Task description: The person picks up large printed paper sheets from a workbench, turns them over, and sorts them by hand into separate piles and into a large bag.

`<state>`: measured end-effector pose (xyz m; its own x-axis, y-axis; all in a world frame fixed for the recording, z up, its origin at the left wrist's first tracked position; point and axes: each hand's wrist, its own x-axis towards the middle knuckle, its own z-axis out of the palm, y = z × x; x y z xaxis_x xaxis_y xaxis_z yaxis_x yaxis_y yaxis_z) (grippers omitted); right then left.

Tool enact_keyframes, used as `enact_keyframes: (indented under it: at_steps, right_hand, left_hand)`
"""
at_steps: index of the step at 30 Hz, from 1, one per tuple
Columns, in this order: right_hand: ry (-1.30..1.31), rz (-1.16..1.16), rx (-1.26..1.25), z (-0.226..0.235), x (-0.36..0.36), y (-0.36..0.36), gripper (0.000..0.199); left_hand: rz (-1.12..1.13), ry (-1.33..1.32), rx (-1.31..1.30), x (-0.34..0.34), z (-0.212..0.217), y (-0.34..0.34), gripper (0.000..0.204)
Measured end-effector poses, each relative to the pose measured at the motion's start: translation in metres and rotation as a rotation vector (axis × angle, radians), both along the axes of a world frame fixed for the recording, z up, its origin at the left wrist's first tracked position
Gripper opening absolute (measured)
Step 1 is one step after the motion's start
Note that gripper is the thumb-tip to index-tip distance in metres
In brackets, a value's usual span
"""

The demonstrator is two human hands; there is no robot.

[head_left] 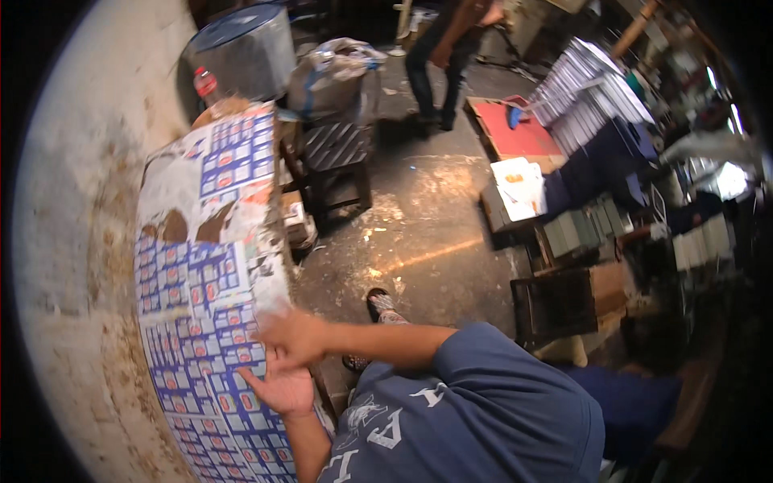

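My left hand (283,390) is turned palm up at the edge of a paper-covered table (173,217). Its thumb stretches out to the side, and its other fingers are partly covered by my right hand. Nothing shows in the left palm. My right hand (296,338) reaches across just above the left fingers, close to them or touching. Motion smears its fingertips, and a pale blur beside them is too unclear to name. Under both hands lie printed blue-and-white sheets (211,346) with red marks, spread along the table.
A stained wall (76,266) borders the table's left side. Beyond its far end stand a red-capped bottle (206,83), a large drum (250,48) and a stuffed sack (334,76). A dark stool (336,149) is beside the table. Another person (439,64) stands farther back; stacked materials (592,92) fill the right.
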<state>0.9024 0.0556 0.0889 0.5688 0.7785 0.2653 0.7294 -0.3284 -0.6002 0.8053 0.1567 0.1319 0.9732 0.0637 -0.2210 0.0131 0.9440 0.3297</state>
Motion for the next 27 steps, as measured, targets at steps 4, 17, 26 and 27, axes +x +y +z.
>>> enact_keyframes:
  at_steps: [4,17,26,27]
  right_hand:
    - [0.531,-0.643,-0.293,-0.038,0.048,-0.171,0.059]
    - [1.023,-1.290,-0.409,-0.225,-0.341,-0.577,0.047]
    - [0.945,-1.608,0.401,-0.185,-0.328,-0.626,0.033]
    - [0.940,-1.681,0.419,-0.169,-0.327,-0.618,0.030]
  left_hand:
    - [-0.420,-0.250,0.386,0.002,-0.014,-0.003,0.080]
    - [-0.432,0.655,2.135,0.023,-0.201,-0.093,0.062]
    - [-1.173,-0.128,1.829,-0.005,-0.227,-0.217,0.068]
    - [-1.107,-0.066,1.905,-0.004,-0.230,-0.195,0.068]
